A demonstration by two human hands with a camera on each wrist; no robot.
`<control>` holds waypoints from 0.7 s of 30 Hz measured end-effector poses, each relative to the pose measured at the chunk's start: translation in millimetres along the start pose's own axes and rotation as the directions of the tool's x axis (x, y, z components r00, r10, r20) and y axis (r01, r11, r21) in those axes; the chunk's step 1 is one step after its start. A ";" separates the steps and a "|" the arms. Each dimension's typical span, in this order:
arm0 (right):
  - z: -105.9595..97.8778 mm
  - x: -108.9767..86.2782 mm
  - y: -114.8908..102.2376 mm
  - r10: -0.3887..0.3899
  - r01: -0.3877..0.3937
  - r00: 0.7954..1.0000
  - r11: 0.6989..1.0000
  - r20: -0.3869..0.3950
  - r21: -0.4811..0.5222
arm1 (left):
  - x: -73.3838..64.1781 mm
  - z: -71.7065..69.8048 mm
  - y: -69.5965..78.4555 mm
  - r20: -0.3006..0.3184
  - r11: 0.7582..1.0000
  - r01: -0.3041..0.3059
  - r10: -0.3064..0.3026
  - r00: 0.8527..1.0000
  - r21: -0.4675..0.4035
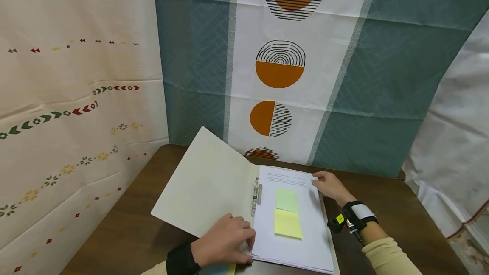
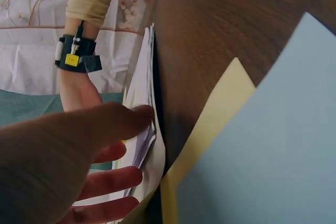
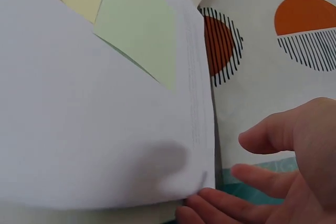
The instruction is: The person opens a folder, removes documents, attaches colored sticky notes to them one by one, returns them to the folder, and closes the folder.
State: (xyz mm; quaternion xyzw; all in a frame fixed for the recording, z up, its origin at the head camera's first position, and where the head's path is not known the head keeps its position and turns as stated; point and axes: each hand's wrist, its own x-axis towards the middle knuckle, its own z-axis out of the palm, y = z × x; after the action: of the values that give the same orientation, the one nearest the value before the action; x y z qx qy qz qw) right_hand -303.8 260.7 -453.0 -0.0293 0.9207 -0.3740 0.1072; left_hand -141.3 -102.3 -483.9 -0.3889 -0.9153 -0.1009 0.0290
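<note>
A cream ring binder (image 1: 214, 186) lies open on the table, a metal clip (image 1: 256, 194) along its spine. A stack of white paper (image 1: 267, 245) rests on its right side, with a green sticky note (image 1: 286, 200) and a yellow sticky note (image 1: 288, 223) on the top sheet. My left hand (image 1: 225, 241) is at the stack's lower left corner, thumb and fingers loosely bent against its edges. At the upper right corner, my right hand (image 1: 330, 186) touches the paper with its fingertips; its thumb stands apart from the sheet in the right wrist view.
Blue and yellow sheets (image 2: 273, 135) lie by my left hand, partly out of the head view. The brown table (image 1: 133, 220) meets a patterned cloth (image 1: 198, 54) at the back. More cloth hangs at both sides.
</note>
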 end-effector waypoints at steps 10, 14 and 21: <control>11.7 -0.3 5.1 0.035 -0.034 0.999 0.998 -0.015 0.046 | 2.0 4.6 0.6 -0.011 0.999 -0.037 0.037 0.999 0.020; 9.7 1.0 3.2 0.048 -0.045 0.998 0.996 -0.038 0.075 | 2.6 4.3 -1.7 -0.006 0.999 -0.039 0.039 0.999 -0.007; 13.4 1.7 1.2 0.055 -0.053 0.998 0.998 -0.029 0.041 | 3.6 5.5 -4.9 -0.013 0.998 -0.051 0.050 0.999 -0.022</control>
State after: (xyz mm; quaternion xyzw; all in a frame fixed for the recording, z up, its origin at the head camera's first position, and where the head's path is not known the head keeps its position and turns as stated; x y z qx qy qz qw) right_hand -302.5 252.2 -463.4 0.0034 0.9150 -0.3898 0.1040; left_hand -147.1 -101.9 -489.7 -0.4115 -0.9038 -0.1126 0.0331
